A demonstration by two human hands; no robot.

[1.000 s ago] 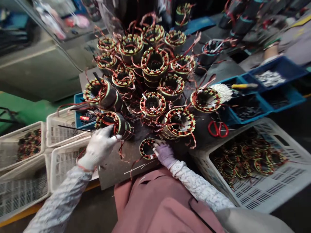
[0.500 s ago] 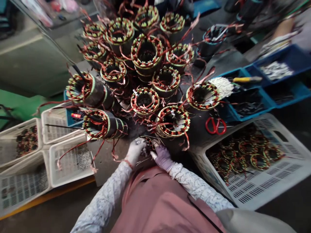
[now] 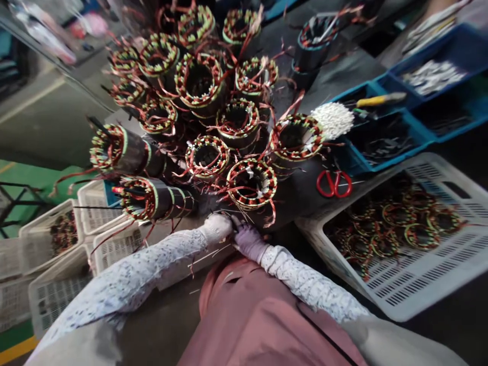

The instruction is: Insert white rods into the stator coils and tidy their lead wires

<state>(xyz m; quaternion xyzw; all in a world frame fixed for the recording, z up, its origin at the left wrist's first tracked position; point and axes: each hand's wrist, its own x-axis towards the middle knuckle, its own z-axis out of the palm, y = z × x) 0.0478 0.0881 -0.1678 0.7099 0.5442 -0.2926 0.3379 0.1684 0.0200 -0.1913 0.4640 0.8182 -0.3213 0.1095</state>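
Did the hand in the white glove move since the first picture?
Yes. The left hand has moved rightward, judged against the red scissors: it was much farther from them before. Now it is beside the right hand.

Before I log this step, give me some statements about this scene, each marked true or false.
1. The left hand and the right hand are close together. True.
2. The right hand is gloved in white. False: it is gloved in purple.
3. The yellow-handled tool lies over the blue bins. True.
4. The slotted crate holds wound rings. True.
5. The red-handled scissors are inside that crate. False: the red-handled scissors lie on the tabletop.
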